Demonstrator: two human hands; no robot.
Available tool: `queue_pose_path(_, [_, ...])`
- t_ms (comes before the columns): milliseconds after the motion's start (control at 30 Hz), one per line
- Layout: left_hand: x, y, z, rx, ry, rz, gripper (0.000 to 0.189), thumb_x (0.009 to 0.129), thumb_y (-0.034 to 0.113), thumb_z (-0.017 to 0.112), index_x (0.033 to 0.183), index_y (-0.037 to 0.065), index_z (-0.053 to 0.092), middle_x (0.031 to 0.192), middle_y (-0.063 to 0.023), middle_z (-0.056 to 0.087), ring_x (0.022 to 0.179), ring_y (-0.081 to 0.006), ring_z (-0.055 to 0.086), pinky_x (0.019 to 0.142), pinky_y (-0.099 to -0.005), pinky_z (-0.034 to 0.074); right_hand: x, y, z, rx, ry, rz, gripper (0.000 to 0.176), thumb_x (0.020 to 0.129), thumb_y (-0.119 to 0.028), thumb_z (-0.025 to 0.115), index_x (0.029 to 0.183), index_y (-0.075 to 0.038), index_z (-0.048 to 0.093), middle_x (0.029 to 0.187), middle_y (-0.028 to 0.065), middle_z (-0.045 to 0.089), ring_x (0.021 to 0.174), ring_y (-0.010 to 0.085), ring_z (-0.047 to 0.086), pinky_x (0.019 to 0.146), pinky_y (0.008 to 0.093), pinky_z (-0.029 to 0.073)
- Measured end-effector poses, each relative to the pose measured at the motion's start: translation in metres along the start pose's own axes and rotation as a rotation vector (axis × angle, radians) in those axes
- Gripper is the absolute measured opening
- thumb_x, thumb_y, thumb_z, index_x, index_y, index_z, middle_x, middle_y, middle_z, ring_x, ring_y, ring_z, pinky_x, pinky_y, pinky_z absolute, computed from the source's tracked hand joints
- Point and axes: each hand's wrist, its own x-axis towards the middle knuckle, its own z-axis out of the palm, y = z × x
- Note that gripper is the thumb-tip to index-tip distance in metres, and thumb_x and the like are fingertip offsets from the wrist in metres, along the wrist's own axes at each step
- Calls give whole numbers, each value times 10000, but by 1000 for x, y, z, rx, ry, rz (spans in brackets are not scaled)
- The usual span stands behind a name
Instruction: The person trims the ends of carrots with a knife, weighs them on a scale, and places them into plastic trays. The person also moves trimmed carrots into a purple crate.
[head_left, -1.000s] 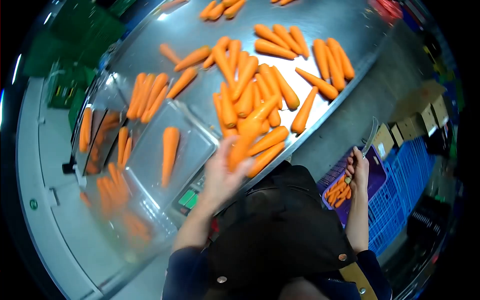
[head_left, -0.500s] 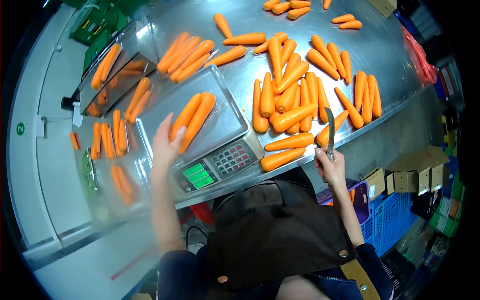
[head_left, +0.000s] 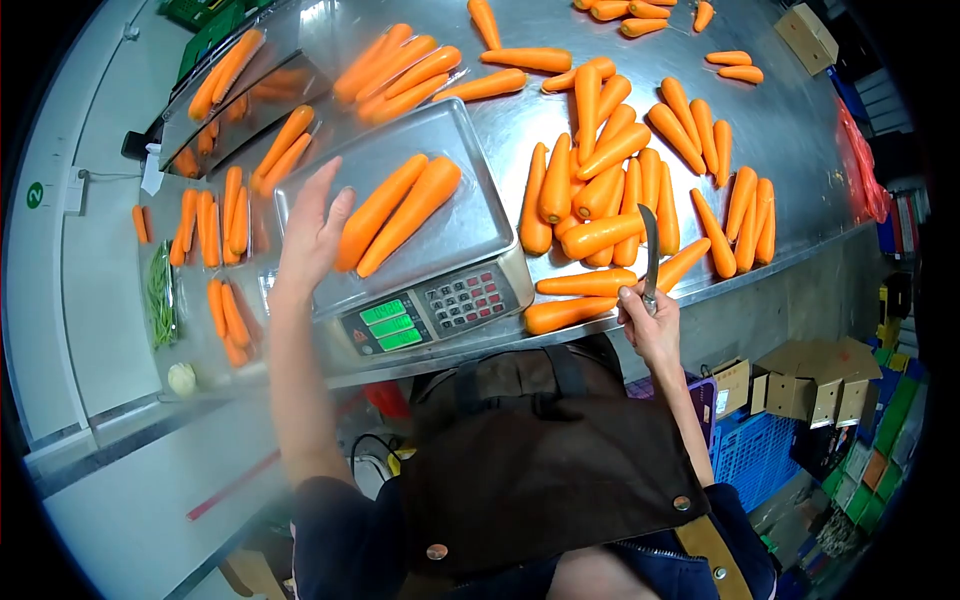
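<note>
Two carrots [head_left: 410, 215] lie side by side on the metal tray of a digital scale [head_left: 440, 300], whose green display is lit. Over the tray's left edge is my left hand [head_left: 315, 225], fingers spread and holding nothing, just left of the carrots. My right hand [head_left: 652, 325] grips a small curved knife [head_left: 651, 255] by its handle, blade pointing up, near the table's front edge. Beside and behind the blade a pile of loose carrots [head_left: 600, 195] covers part of the steel table [head_left: 560, 25].
Bundled carrots [head_left: 400, 70] lie behind the scale, with more groups at the left by green vegetables [head_left: 160, 295]. A red plastic bag [head_left: 862, 165] hangs at the table's right edge. Cardboard boxes [head_left: 790, 395] and a blue crate [head_left: 755, 455] stand low at the right.
My left hand has come off the two carrots, which now rest on the tray, and moved left. The view has shifted slightly. My right hand still holds the knife.
</note>
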Motion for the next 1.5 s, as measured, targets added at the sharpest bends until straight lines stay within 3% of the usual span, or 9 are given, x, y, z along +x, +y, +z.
queue_pose_path(267, [-6, -25, -25, -151, 26, -85, 521, 1044, 355, 393, 1373, -38, 491, 1398, -175, 536, 1300, -271, 501, 1105, -355, 347, 3, 2, -2, -33, 25, 18, 236, 945, -205, 647, 793, -27, 617, 591, 11, 576, 464, 42, 467, 427, 204, 332])
queue_pose_path(433, [-43, -37, -13, 128, -61, -67, 537, 826, 177, 728, 1310, 16, 562, 1283, -175, 611, 1224, -305, 559, 1059, -376, 408, 2, 3, 2, -42, 1, 49, 231, 941, -214, 651, 811, -25, 625, 598, 6, 578, 479, 42, 478, 437, 201, 339])
queue_pose_path(567, [-58, -50, 15, 208, 42, 105, 553, 789, 174, 762, 1282, 14, 568, 1278, -201, 592, 1197, -369, 557, 1038, -414, 433, 4, 2, 10, -64, -32, 34, 224, 941, -217, 655, 835, -21, 638, 607, -1, 579, 507, 42, 497, 464, 195, 359])
queue_pose_path(700, [-65, -44, 12, 245, 69, 2, 522, 813, 123, 733, 1292, 4, 563, 1268, -181, 609, 1141, -333, 607, 980, -386, 481, 2, 1, 18, -156, -39, -38, 225, 936, -225, 665, 892, -5, 658, 660, 9, 614, 602, 47, 546, 546, 226, 437])
queue_pose_path(800, [-70, -54, 7, -359, 145, -196, 471, 883, 97, 682, 1315, -41, 554, 1152, -132, 646, 978, -202, 655, 799, -300, 559, -6, -16, 26, -218, -87, -127, 231, 928, -227, 671, 928, 4, 671, 700, 28, 645, 688, 76, 591, 633, 270, 492])
queue_pose_path(867, [-70, -17, -17, -356, 81, -396, 442, 902, 80, 648, 1313, -50, 549, 1155, -153, 639, 963, -216, 663, 744, -304, 580, -12, -21, 38, -141, -74, -200, 230, 928, -233, 668, 925, -4, 680, 688, 36, 638, 694, 75, 591, 644, 274, 490])
queue_pose_path(1267, [-46, -41, 12, -492, 202, -329, 403, 908, 71, 633, 1294, -28, 569, 1150, -143, 647, 953, -210, 668, 772, -326, 583, -22, 1, 50, -70, -49, -227, 260, 942, -255, 656, 934, 4, 671, 637, 40, 605, 612, 56, 546, 564, 259, 437])
queue_pose_path(1300, [-48, -31, 13, -453, 248, -297, 414, 889, 89, 641, 1285, -19, 583, 1134, -150, 658, 954, -216, 672, 798, -326, 566, -25, -5, 44, -18, -88, -105, 264, 941, -255, 652, 971, 5, 687, 686, 32, 638, 664, 56, 581, 604, 256, 464])
queue_pose_path(1500, [-58, 8, 14, -408, 242, -217, 402, 929, 48, 603, 1316, -43, 543, 1204, -148, 616, 1012, -216, 644, 778, -330, 593, -25, -21, 47, 217, -20, -200, 256, 921, -188, 668, 1074, 17, 665, 907, 39, 700, 710, 58, 609, 661, 235, 491])
